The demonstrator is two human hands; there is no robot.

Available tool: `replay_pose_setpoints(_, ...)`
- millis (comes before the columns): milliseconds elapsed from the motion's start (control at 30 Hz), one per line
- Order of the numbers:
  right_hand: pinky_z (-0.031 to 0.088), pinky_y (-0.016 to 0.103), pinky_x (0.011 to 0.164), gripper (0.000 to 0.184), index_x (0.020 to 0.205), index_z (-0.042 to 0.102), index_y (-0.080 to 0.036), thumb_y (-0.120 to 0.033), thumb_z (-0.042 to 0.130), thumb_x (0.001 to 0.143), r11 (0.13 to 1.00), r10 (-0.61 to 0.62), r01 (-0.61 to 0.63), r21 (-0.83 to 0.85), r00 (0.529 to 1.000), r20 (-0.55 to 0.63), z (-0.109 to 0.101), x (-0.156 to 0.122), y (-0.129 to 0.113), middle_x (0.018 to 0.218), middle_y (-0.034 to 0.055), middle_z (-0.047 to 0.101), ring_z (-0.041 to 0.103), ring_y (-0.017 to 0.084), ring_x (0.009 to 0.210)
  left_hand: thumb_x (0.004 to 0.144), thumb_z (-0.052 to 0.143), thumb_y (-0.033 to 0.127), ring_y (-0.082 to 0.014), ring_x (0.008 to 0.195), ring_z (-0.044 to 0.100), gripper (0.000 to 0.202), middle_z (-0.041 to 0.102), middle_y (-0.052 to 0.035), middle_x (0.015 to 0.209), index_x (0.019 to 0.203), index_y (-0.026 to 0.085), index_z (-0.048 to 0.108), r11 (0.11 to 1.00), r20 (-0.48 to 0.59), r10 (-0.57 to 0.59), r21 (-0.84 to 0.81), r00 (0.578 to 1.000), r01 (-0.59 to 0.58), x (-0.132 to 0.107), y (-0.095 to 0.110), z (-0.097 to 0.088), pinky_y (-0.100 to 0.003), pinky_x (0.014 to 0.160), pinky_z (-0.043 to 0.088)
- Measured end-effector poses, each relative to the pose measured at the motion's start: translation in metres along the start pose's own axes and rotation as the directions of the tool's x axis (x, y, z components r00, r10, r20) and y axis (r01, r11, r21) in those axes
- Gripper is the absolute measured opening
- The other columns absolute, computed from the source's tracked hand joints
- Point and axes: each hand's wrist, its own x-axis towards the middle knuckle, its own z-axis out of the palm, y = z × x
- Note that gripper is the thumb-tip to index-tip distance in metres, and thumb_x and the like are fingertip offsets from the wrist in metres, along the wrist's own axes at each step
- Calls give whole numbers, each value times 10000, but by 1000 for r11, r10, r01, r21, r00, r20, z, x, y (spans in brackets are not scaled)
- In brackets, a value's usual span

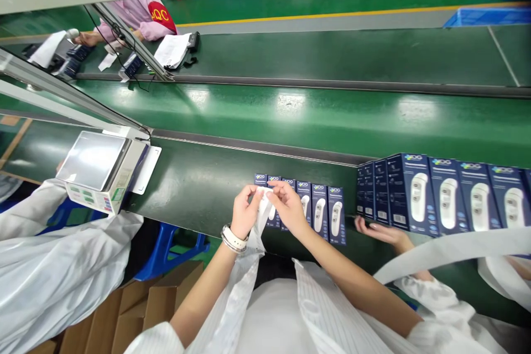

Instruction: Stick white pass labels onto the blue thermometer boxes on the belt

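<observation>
My left hand [244, 211], with a white wristwatch [233, 238] on its wrist, and my right hand [288, 207] meet over the green conveyor belt [199, 188]. Their fingertips pinch a narrow white strip [262, 220] of paper or film that hangs toward my coat. Just behind my hands stands a row of dark blue product boxes [319, 210], partly hidden by my fingers. Further right, a second row of larger-looking blue boxes [418, 193] shows a white device on each front. A co-worker's hand [381, 231] rests beside that row's lower edge.
A digital weighing scale [97, 168] sits on the belt at left, beside a co-worker's white sleeve [53, 271]. Across the line, a person in a pink sleeve [124, 19] works by papers [172, 50]. Cardboard boxes [141, 310] lie low, with a blue stool [170, 254] nearby.
</observation>
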Motion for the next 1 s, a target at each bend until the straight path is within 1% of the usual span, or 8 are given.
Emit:
replay_pose_setpoints(100, 428, 231, 577, 215, 868, 547, -196, -378, 578, 757, 999, 2, 0, -36, 999, 53, -5, 4, 3, 679, -16, 556, 528, 112, 617, 810, 512, 365, -85, 522, 426, 295, 447, 44, 542, 599, 161, 486, 998, -35, -54, -34, 998, 53, 5, -5, 4, -203, 531, 369)
replay_pose_setpoints(167, 405, 223, 545, 197, 778, 539, -192, -389, 549, 778, 997, 6, -2, -78, 999, 53, -8, 6, 6, 639, -23, 531, 501, 105, 583, 808, 509, 379, -77, 480, 394, 355, 393, 54, 488, 536, 162, 444, 995, -50, -85, -60, 995, 82, 7, -9, 7, -197, 490, 347)
replay_pose_setpoints(233, 375, 217, 512, 223, 723, 525, -194, -399, 504, 806, 992, 8, -3, -128, 999, 37, -10, 9, 9, 604, -29, 500, 469, 100, 554, 802, 516, 384, -88, 519, 450, 312, 465, 41, 530, 585, 160, 502, 991, -45, -108, -88, 993, 103, 8, -12, 10, -202, 519, 383)
replay_pose_setpoints(300, 355, 218, 502, 237, 707, 520, -197, -398, 475, 823, 984, 3, 2, -178, 1000, 29, -12, 11, 9, 595, -30, 495, 458, 102, 550, 793, 532, 375, -120, 648, 539, 223, 583, 5, 683, 759, 160, 581, 986, -31, -121, -120, 992, 116, 8, -15, 14, -227, 615, 439)
replay_pose_setpoints(367, 352, 223, 513, 236, 697, 517, -200, -392, 469, 826, 975, -8, 14, -220, 1000, 30, -13, 13, 9, 599, -29, 498, 454, 104, 552, 783, 547, 365, -149, 752, 573, 228, 625, -29, 804, 879, 162, 589, 981, -26, -128, -150, 991, 123, 8, -18, 17, -258, 693, 462)
replay_pose_setpoints(533, 400, 238, 583, 195, 756, 515, -207, -379, 461, 832, 968, -18, 27, -250, 999, 38, -12, 18, 14, 675, -12, 534, 499, 120, 617, 784, 548, 348, -141, 703, 571, 192, 620, -21, 747, 797, 163, 597, 977, -49, -129, -178, 990, 118, 15, -24, 20, -256, 675, 466)
replay_pose_setpoints(767, 442, 249, 615, 168, 881, 542, -204, -351, 488, 820, 975, 23, -10, -220, 998, 57, -16, 25, 28, 762, 7, 600, 552, 131, 663, 782, 560, 303, -151, 761, 561, 175, 600, -27, 787, 852, 169, 649, 982, -45, -124, -149, 991, 117, 20, -27, 19, -262, 726, 449)
replay_pose_setpoints(1000, 448, 251, 644, 155, 869, 555, -195, -332, 506, 816, 975, 16, 0, -224, 997, 71, -19, 26, 31, 775, 10, 604, 557, 128, 678, 760, 584, 300, -152, 756, 579, 187, 617, -27, 809, 884, 184, 662, 974, -29, -165, -161, 986, 158, 19, -33, 19, -261, 703, 461)
